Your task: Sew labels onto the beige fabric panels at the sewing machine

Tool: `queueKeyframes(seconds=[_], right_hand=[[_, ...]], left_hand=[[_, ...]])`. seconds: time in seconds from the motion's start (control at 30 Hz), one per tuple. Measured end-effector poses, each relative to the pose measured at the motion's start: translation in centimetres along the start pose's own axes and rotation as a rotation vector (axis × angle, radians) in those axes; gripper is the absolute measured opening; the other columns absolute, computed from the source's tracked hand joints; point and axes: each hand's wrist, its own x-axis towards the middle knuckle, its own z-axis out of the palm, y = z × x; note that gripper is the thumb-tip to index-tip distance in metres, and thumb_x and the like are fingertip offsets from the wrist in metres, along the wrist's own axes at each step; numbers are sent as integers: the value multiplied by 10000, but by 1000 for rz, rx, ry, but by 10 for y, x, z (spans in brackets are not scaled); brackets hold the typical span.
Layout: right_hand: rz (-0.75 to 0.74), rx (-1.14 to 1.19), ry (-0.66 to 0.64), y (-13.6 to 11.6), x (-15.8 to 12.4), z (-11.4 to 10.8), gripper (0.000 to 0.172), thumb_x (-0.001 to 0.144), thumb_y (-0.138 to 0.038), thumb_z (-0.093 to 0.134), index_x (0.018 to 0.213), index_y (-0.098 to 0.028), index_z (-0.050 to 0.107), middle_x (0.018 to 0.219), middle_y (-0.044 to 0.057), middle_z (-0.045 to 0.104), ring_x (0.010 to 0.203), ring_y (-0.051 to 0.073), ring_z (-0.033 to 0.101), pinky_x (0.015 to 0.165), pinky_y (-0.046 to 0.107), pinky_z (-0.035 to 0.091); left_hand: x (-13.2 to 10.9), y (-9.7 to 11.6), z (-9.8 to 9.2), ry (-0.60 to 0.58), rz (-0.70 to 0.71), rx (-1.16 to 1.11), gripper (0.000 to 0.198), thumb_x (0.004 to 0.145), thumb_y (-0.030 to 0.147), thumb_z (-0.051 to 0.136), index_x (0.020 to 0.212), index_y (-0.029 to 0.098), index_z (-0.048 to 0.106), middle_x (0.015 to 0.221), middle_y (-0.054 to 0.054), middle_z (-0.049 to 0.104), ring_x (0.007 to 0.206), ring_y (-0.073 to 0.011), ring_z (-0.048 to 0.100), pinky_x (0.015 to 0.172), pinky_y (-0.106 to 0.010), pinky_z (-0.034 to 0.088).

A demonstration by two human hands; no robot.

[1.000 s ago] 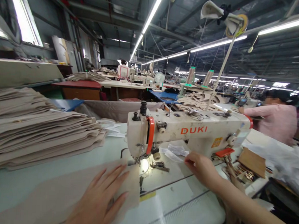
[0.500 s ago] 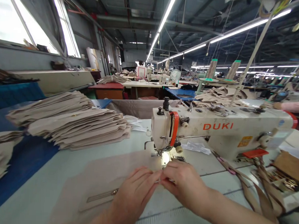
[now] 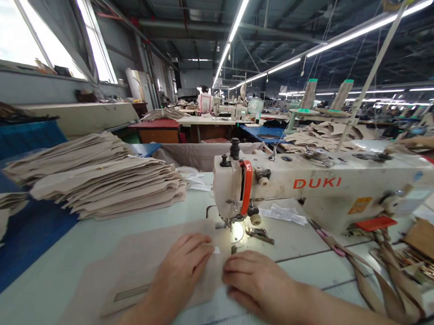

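The left hand lies palm down on a beige fabric piece, fingers stretched out and gripping nothing, with its fingertips just beside a small white label on the cloth. The right hand rests flat next to it, fingers together and pointing left, pressing the near right edge of the same piece. The two hands are close but not touching.

The fabric piece lies spread on the desk, its far corner under the needle of the DUKI sewing machine, where a lamp throws a bright spot. A narrow stitched strip shows on the cloth near the left wrist. White paper slips lie under the machine's arm, and long beige strips trail off to the right.

To the left, a tall stack of cut beige pieces sits on the desk, beside a blue cloth. Behind the desk hangs a grey cloth trough; what is in it cannot be seen. Two thread cones stand behind the machine.
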Motion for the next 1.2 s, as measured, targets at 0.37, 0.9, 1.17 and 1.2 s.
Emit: queueKeyframes(seconds=[0.37,0.9,1.17,1.2], right_hand=[[33,-10,10,0,-4,9,199,967,-204,503,1038,-151,682,1104,83,700,1065,199,619,993,303,452],[30,-60,-57,0,-3,8,211,960,-177,478,1040,-134,668,1113,85,692,1054,199,603,973,300,451],[38,-59,-67,0,-3,7,191,948,-178,495,1034,-138,661,1113,77,687,1052,198,604,975,295,439],[41,-60,-66,1,-3,8,189,948,-178,495,1032,-140,660,1112,77,687,1053,198,605,973,294,439]], left_hand=[[16,3,19,-289,150,11,373,944,74,333,883,196,680,876,-26,718,825,-153,667,805,-251,564],[20,-11,20,-304,335,63,315,916,23,371,932,191,637,901,-24,718,846,-155,678,833,-273,571],[10,-13,24,-258,335,111,342,906,19,364,1020,172,647,961,-54,734,894,-170,683,871,-303,569],[10,-14,24,-255,337,111,347,907,21,359,1020,171,650,965,-56,736,893,-170,684,868,-306,571]])
